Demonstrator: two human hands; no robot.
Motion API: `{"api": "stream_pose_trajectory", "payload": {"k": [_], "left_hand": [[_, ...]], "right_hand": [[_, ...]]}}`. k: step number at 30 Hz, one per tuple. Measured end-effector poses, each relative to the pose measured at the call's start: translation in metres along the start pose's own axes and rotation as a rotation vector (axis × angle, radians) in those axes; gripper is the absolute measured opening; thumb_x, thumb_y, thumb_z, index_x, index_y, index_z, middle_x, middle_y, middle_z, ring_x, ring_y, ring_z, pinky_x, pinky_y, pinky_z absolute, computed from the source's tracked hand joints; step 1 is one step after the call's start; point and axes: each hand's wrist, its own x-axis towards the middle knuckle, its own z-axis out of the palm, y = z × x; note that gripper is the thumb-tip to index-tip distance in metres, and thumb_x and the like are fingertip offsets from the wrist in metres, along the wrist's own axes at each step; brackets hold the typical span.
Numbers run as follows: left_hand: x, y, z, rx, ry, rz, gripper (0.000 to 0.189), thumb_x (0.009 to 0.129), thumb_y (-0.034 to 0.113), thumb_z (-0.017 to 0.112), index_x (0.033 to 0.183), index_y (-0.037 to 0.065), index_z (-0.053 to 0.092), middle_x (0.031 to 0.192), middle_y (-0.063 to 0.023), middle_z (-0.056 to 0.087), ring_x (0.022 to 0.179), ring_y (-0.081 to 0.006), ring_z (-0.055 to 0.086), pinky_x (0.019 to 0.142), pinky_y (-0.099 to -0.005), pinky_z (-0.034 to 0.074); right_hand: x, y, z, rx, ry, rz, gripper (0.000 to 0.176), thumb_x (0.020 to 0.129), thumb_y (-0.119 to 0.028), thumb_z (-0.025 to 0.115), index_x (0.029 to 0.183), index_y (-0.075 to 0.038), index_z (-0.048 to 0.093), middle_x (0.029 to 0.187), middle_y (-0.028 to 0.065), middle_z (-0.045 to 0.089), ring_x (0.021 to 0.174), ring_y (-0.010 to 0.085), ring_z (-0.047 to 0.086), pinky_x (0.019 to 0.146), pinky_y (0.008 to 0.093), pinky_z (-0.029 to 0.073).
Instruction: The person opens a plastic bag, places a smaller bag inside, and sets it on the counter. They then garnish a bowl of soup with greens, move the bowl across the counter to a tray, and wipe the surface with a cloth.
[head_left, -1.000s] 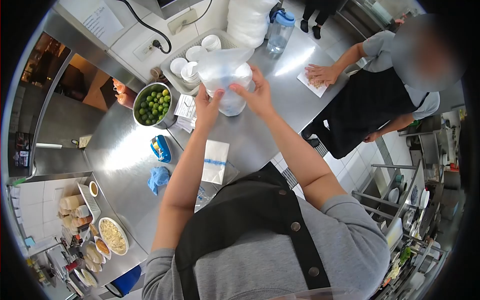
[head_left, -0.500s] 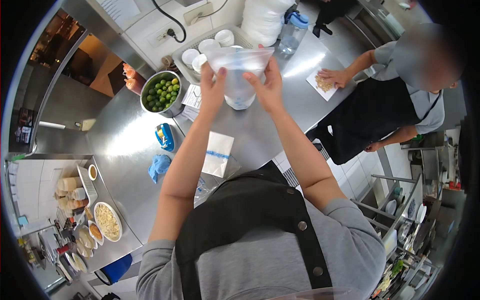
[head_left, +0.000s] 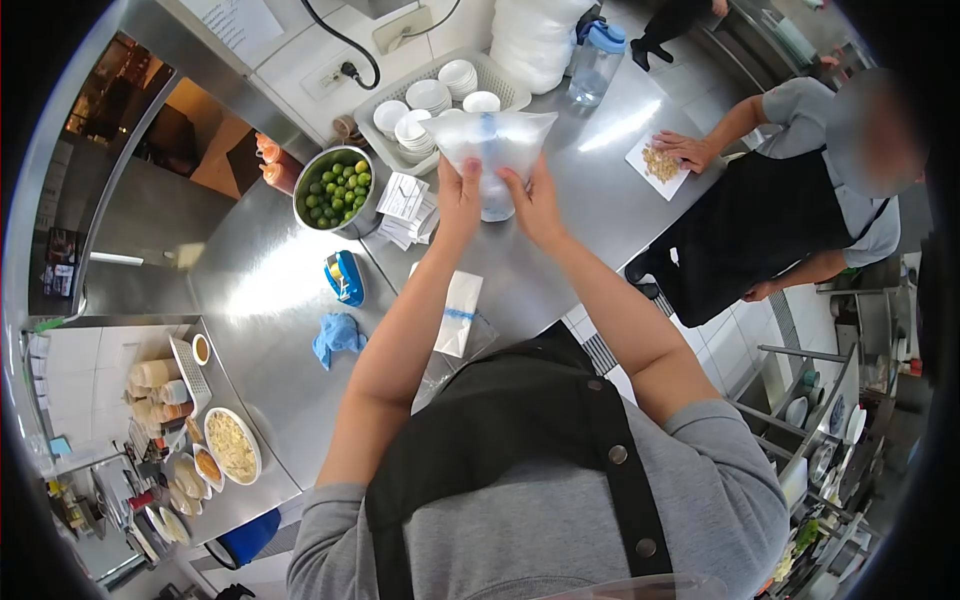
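In the middle of the head view is a translucent plastic bag (head_left: 490, 140) with a blue marking on it, held upright over the steel counter. My left hand (head_left: 460, 202) grips its left side, thumb in front and fingers behind. My right hand (head_left: 532, 205) grips the right side the same way. The bag's wide top flares above both hands, and its lower end shows between them. What it contains, I cannot make out. Below my hands, a white packet with a blue band (head_left: 460, 312) lies on the counter, partly behind my left forearm.
Left of the bag are a pot of green limes (head_left: 335, 190), paper slips (head_left: 405, 200), a blue tape dispenser (head_left: 345, 278) and a blue cloth (head_left: 338, 338). Behind stand a basket (head_left: 515, 92) of white bowls and a water jug (head_left: 598, 65). At right, a co-worker's hand (head_left: 685, 150) touches nuts on a white board.
Both hands have moved from the upper edges of the bag down to its sides, with thumbs closer together. The whole view has shifted slightly right.
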Motion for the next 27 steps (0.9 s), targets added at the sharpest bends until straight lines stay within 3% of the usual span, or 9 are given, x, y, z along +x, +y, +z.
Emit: {"api": "stream_pose_trajectory", "payload": {"k": [6,8,10,12,14,18,22,25,27], "left_hand": [[-0.011,-0.007,-0.01,-0.018,-0.07,-0.05,0.049,0.105,0.028,0.053,0.143,0.001,0.041,0.135,-0.0158,0.052,0.125,-0.0257,0.049,0.109,-0.0369,0.035],[-0.023,-0.011,-0.03,0.32,-0.118,0.002,0.053,0.101,0.02,0.058,0.148,0.003,0.038,0.145,-0.0147,0.048,0.132,-0.0233,0.046,0.11,-0.0368,0.036],[-0.055,0.007,-0.039,0.579,-0.062,0.102,0.059,0.096,0.018,0.066,0.147,0.004,0.041,0.147,-0.017,0.048,0.134,-0.0283,0.047,0.111,-0.0391,0.036],[-0.103,0.017,-0.065,0.656,-0.123,0.0,0.058,0.086,0.014,0.075,0.14,0.009,0.053,0.144,-0.0197,0.05,0.133,-0.035,0.047,0.111,-0.0427,0.038],[-0.159,0.034,-0.087,0.699,-0.139,-0.193,0.047,0.082,0.01,0.077,0.127,0.012,0.064,0.137,-0.0172,0.054,0.13,-0.0353,0.05,0.109,-0.0429,0.041],[-0.234,0.05,-0.154,0.788,0.142,-0.377,0.033,0.08,0.009,0.077,0.113,0.011,0.071,0.123,-0.0177,0.057,0.116,-0.0355,0.055,0.101,-0.0442,0.043],[-0.247,0.056,-0.232,1.135,0.473,-0.26,0.042,0.079,0.012,0.079,0.12,0.012,0.071,0.107,-0.016,0.058,0.106,-0.033,0.055,0.094,-0.0458,0.044],[-0.24,0.042,-0.246,1.42,0.491,-0.281,0.041,0.079,0.009,0.078,0.12,0.012,0.072,0.104,-0.0174,0.059,0.101,-0.0324,0.057,0.09,-0.0433,0.046],[-0.231,0.043,-0.247,1.228,0.388,-0.449,0.039,0.078,0.008,0.079,0.116,0.011,0.074,0.1,-0.017,0.062,0.092,-0.0309,0.061,0.084,-0.0406,0.049]], "right_hand": [[-0.008,0.028,-0.009,-0.111,-0.027,0.04,0.06,0.097,-0.029,0.067,0.141,0.003,0.043,0.138,0.0228,0.051,0.129,0.0322,0.048,0.111,0.0421,0.035],[-0.012,0.045,-0.013,-0.161,-0.035,0.133,0.062,0.097,-0.031,0.067,0.143,0.002,0.042,0.145,0.0251,0.044,0.137,0.0342,0.04,0.115,0.0441,0.03],[-0.014,0.036,-0.02,-0.402,-0.077,-0.114,0.074,0.095,-0.032,0.069,0.15,0.003,0.033,0.155,0.0274,0.03,0.145,0.0393,0.028,0.117,0.0479,0.025],[-0.041,0.061,-0.026,-0.44,-0.044,-0.237,0.085,0.093,-0.033,0.071,0.154,0.002,0.023,0.159,0.029,0.021,0.147,0.0431,0.022,0.118,0.0493,0.025],[-0.082,0.075,-0.039,-0.579,-0.13,-0.112,0.09,0.092,-0.033,0.073,0.156,0.001,0.019,0.16,0.0291,0.017,0.146,0.0456,0.024,0.117,0.0489,0.026],[-0.161,0.057,-0.042,-0.708,-0.258,0.015,0.085,0.091,-0.037,0.072,0.154,-0.001,0.028,0.158,0.0278,0.024,0.145,0.0462,0.026,0.118,0.0515,0.023],[-0.178,0.027,-0.013,-0.683,-0.49,-0.095,0.077,0.091,-0.04,0.069,0.152,-0.005,0.037,0.155,0.0225,0.033,0.143,0.0419,0.03,0.118,0.0519,0.021],[-0.158,0.005,0.023,-0.6,-0.663,-0.295,0.072,0.091,-0.038,0.068,0.151,-0.009,0.041,0.153,0.0175,0.037,0.141,0.0382,0.033,0.117,0.0519,0.024],[-0.147,-0.012,0.045,-0.569,-0.765,-0.35,0.072,0.09,-0.036,0.069,0.151,-0.011,0.042,0.153,0.0144,0.037,0.14,0.0369,0.035,0.116,0.0522,0.026]]}}
